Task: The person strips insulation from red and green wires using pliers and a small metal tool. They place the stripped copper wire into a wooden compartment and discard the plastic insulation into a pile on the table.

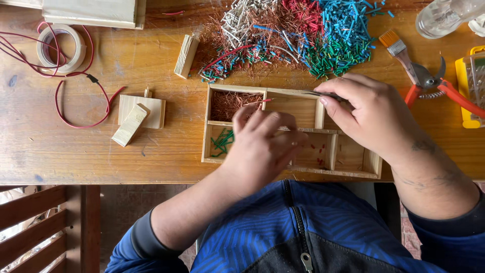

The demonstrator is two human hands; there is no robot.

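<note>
The right hand (371,114) pinches a pair of metal tweezers (323,94) closed, their tips pointing left over the back rim of a wooden compartment tray (319,115). The left hand (262,146) hovers over the tray's middle with its fingers curled, holding a short red wire piece (264,100) at the fingertips. The tray sits near the table's front edge (101,182), just ahead of the person's body. Its back-left cell holds copper strands (227,103), its front-left cell green wire bits (222,141), and a front cell some red scraps (319,151). Behind the tray lies a pile of cut wire pieces (298,38), white, red, blue and green. Red-handled pruning shears (434,86) and a small brush (396,48) crowd the right side. Bare tabletop lies left of the tray, bounded by wooden blocks (136,116), a loop of red wire (76,108) and a tape roll (60,48).
</note>
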